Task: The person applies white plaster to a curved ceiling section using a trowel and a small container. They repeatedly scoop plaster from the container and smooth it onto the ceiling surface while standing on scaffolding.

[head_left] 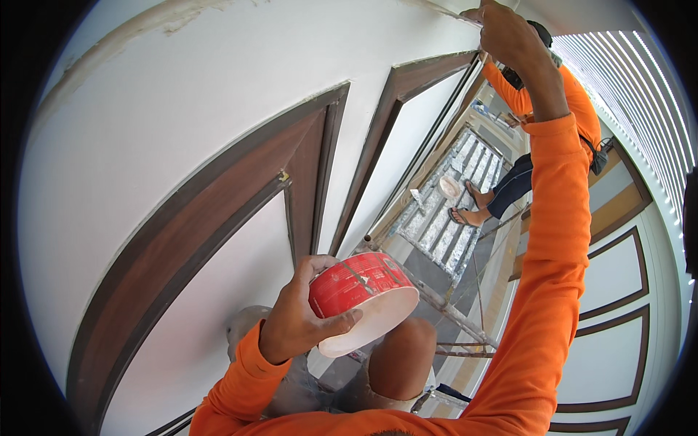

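Note:
My left hand point(304, 314) grips a short round red tub point(358, 282) from its left side, fingers behind and thumb across the near edge. The tub is tilted, and its pale round end point(382, 320) faces toward me. Grey smears mark the red side. High at the top, my right hand point(507, 33) is raised on an outstretched arm to the upper edge of the white wall point(240, 80). Its fingers are closed around something thin, too small and hidden to name. A rough, brownish, smeared strip point(134, 33) runs along that upper edge.
Brown-framed panels point(240, 196) line the wall on my left. Below lies a paint-spattered scaffold platform point(454, 196), where a co-worker in orange point(582, 102) stands beside a white bucket point(449, 187). Scaffold bars point(451, 312) cross near my knee point(403, 356).

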Demonstrator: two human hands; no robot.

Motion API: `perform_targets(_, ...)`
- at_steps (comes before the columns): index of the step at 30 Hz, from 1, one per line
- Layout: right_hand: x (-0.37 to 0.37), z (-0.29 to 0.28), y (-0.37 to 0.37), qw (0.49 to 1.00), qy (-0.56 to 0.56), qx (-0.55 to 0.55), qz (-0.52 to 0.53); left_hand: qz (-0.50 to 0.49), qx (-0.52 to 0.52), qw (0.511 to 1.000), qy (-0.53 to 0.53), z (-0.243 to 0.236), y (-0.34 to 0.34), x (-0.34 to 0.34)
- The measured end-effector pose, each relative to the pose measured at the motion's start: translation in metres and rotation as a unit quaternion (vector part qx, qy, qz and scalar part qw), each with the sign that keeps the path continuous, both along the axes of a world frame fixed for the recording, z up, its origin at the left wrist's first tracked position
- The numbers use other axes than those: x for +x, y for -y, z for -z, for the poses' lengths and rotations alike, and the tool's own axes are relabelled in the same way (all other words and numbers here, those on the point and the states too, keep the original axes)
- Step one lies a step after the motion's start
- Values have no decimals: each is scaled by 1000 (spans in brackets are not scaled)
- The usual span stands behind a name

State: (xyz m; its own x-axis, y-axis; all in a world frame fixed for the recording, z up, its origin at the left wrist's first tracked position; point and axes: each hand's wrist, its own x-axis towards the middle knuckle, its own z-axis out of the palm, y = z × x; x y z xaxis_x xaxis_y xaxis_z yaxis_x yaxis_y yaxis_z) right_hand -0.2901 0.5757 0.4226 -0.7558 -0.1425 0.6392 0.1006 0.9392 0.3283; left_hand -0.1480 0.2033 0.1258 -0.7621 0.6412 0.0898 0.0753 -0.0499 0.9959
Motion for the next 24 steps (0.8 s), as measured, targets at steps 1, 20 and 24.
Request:
perform_targets(1, 3, 2, -3, 999, -4, 11, -46, 0, -2, 1000, 3, -1, 0, 1)
perform_targets(20, -19, 14, 14, 979, 0, 51, 200, 16, -9, 1000, 19, -3, -2, -3)
perform_targets(24, -30, 1, 24, 973, 10, 55, 223, 14, -7, 1000, 10, -5, 2, -3)
